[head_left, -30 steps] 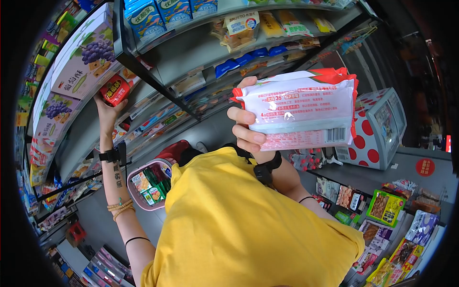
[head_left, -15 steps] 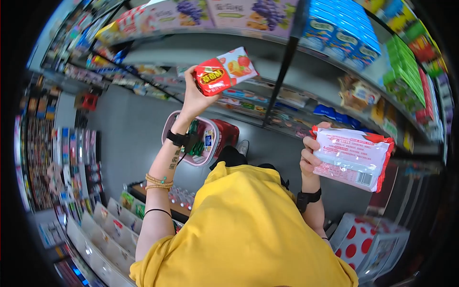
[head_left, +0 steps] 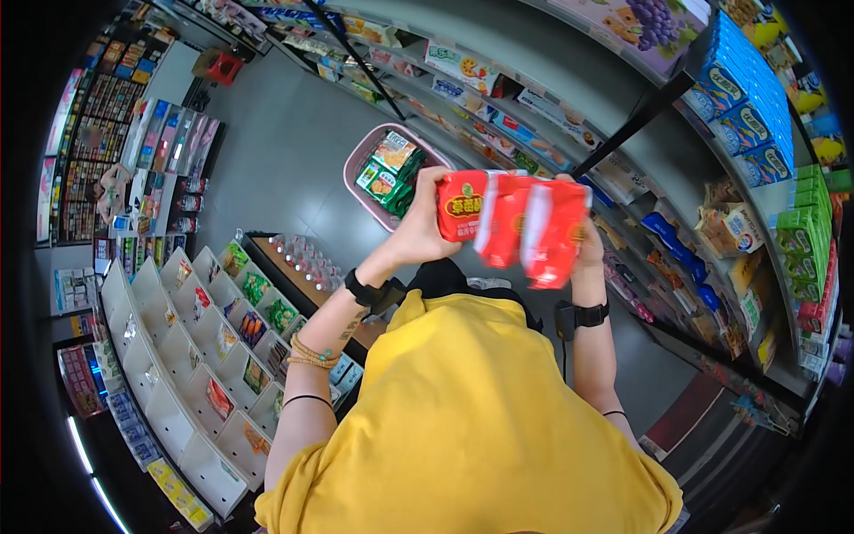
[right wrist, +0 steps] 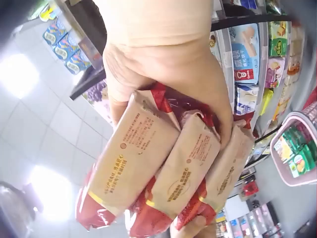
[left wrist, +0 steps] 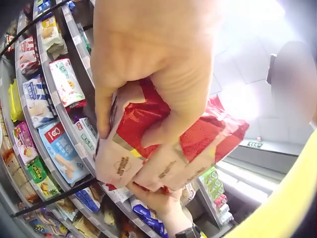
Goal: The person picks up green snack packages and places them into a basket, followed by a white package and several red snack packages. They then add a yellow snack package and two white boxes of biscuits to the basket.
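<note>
Three red packs (head_left: 465,206) were bunched side by side in front of the person, above and just right of a pink basket (head_left: 363,191) on the floor. The left hand (head_left: 418,222) gripped the leftmost pack, its thumb and fingers curled over the end. The right hand (head_left: 587,245) was largely covered by the packs from above, but the right wrist view showed it pinching the other two, thumb on one side and fingers on the other. The packs' pale undersides carried print too small for me to read, and the two right-hand packs looked blurred from above, their lettering lost.

The left hand cut across the basket's right part, so I couldn't tell all it held; green packages (head_left: 391,169) showed at its left. A yellow top (head_left: 480,409) blocked the near middle of the floor, and dark trousers (head_left: 440,278) peeked out beyond it. On the far side and to the right, shelves (head_left: 623,84) ran past, packed with snacks, their upper parts cut off by the view's edge. Blue cartons (head_left: 743,98) stood at the far right. To the near left were white bins (head_left: 182,392) with small packets, and beyond them clear bottles (head_left: 307,262), partly too small to make out.
</note>
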The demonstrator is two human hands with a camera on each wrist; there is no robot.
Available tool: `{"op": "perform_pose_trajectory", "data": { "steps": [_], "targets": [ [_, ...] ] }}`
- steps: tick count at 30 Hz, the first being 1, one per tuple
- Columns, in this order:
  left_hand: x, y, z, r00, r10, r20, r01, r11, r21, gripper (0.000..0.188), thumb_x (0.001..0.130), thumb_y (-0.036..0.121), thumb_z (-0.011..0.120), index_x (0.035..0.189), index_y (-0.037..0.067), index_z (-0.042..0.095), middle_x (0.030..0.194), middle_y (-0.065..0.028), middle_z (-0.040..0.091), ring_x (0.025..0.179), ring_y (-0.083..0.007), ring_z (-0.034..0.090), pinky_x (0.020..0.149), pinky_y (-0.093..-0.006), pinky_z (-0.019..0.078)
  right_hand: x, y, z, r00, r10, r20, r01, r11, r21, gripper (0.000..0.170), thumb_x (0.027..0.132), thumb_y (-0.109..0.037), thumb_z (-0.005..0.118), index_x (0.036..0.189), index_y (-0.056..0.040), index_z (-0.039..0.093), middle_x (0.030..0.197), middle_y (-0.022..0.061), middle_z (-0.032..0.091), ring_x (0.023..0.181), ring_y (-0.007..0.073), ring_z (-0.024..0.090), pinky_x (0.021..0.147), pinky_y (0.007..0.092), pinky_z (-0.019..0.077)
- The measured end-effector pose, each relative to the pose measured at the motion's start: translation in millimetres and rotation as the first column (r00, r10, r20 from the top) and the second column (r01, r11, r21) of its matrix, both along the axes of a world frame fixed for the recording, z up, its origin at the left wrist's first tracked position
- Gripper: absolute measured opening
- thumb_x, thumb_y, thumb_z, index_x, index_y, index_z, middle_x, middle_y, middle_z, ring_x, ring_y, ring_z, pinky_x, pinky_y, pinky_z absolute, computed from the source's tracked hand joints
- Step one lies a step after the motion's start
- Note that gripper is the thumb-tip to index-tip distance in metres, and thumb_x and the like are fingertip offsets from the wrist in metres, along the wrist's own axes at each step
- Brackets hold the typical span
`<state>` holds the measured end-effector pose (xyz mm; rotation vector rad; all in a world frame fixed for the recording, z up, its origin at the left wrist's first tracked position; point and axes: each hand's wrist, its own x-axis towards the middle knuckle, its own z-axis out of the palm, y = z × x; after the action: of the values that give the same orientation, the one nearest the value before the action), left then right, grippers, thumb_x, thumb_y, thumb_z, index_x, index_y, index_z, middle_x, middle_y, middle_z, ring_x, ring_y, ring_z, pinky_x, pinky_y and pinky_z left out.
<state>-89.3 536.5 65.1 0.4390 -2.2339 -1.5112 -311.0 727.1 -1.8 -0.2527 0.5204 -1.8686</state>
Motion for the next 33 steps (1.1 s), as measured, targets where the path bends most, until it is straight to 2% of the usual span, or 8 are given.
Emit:
{"op": "perform_pose_trajectory", "data": {
  "steps": [3,7,10,15,20,26,29,33],
  "targets": [
    [18.0,10.2,-13.8,0.999,0.011,-0.032,-0.020,0.965,-0.263,0.091,0.061,0.005,0.086,0.134,0.004,0.032,0.127,-0.0180,0.041,0.121,-0.0336,0.047,0.106,-0.0415,0.0379,20.6,-9.8,-14.3,0.986,0.141,-0.085,-0.137,0.989,0.049,0.074,0.088,-0.021,0.074,0.149,-0.0116,0.032,0.134,0.0077,0.056,0.124,0.0217,0.056,0.107,0.0374,0.0451],
    [63.5,17.3,-33.2,0.999,0.039,-0.024,-0.041,0.996,-0.075,0.092,0.061,0.009,0.088,0.134,0.006,0.033,0.128,-0.0189,0.041,0.123,-0.0364,0.043,0.108,-0.0438,0.0355,54.7,-9.8,-26.7,0.982,0.172,-0.071,-0.163,0.979,0.120,0.079,0.090,-0.021,0.071,0.155,-0.0119,0.026,0.140,0.0091,0.053,0.130,0.0225,0.053,0.111,0.0381,0.0413],
    [99.4,18.7,-39.2,0.998,0.062,-0.009,-0.063,0.989,-0.133,0.097,0.059,0.007,0.090,0.136,0.006,0.031,0.131,-0.0167,0.039,0.127,-0.0337,0.045,0.109,-0.0410,0.0378,81.5,-6.5,-33.0,0.973,0.222,-0.057,-0.210,0.964,0.162,0.082,0.093,-0.019,0.067,0.159,-0.0107,0.019,0.147,0.0112,0.049,0.132,0.0238,0.051,0.113,0.0397,0.0394],
    [164.4,19.7,-58.5,0.995,0.072,-0.075,-0.070,0.997,0.026,0.093,0.062,0.010,0.088,0.136,0.006,0.032,0.129,-0.0179,0.039,0.127,-0.0366,0.043,0.109,-0.0422,0.0359,144.6,-3.5,-32.4,0.972,0.227,-0.058,-0.210,0.954,0.214,0.078,0.093,-0.020,0.068,0.156,-0.0082,0.024,0.145,0.0126,0.050,0.132,0.0252,0.051,0.112,0.0406,0.0407],
    [222.5,23.7,-88.9,0.997,0.011,0.071,-0.024,0.984,0.175,0.095,0.067,0.007,0.088,0.140,0.006,0.026,0.132,-0.0172,0.048,0.125,-0.0266,0.053,0.106,-0.0385,0.0430,204.9,11.3,-38.1,0.969,0.239,0.059,-0.245,0.916,0.317,0.075,0.093,-0.021,0.069,0.154,-0.0073,0.029,0.143,0.0121,0.053,0.129,0.0258,0.055,0.109,0.0415,0.0453],
    [260.8,9.0,-98.2,0.992,-0.063,0.113,0.040,0.981,0.191,0.099,0.067,0.009,0.088,0.142,0.005,0.023,0.135,-0.0190,0.047,0.128,-0.0279,0.052,0.108,-0.0382,0.0417,254.6,15.6,-37.7,0.982,0.184,0.040,-0.185,0.904,0.385,0.069,0.095,-0.023,0.066,0.153,-0.0076,0.031,0.142,0.0117,0.054,0.129,0.0256,0.055,0.109,0.0427,0.0450],
    [271.2,-0.2,-88.2,0.995,-0.056,0.082,0.034,0.968,0.249,0.100,0.067,0.013,0.088,0.143,0.003,0.023,0.132,-0.0216,0.039,0.127,-0.0363,0.049,0.107,-0.0416,0.0415,266.8,9.3,-40.5,0.990,0.138,0.038,-0.142,0.914,0.381,0.069,0.096,-0.022,0.065,0.153,-0.0076,0.030,0.143,0.0127,0.053,0.131,0.0261,0.054,0.111,0.0435,0.0435],
    [281.8,-11.1,-71.0,1.000,0.011,0.021,-0.015,0.987,0.159,0.114,0.070,0.017,0.089,0.150,0.004,0.009,0.144,-0.0267,0.033,0.133,-0.0394,0.046,0.111,-0.0437,0.0388,276.2,-8.3,-41.2,0.988,0.130,0.089,-0.150,0.945,0.292,0.074,0.095,-0.021,0.066,0.155,-0.0078,0.026,0.144,0.0120,0.051,0.132,0.0260,0.052,0.111,0.0424,0.0428]
  ]
}}
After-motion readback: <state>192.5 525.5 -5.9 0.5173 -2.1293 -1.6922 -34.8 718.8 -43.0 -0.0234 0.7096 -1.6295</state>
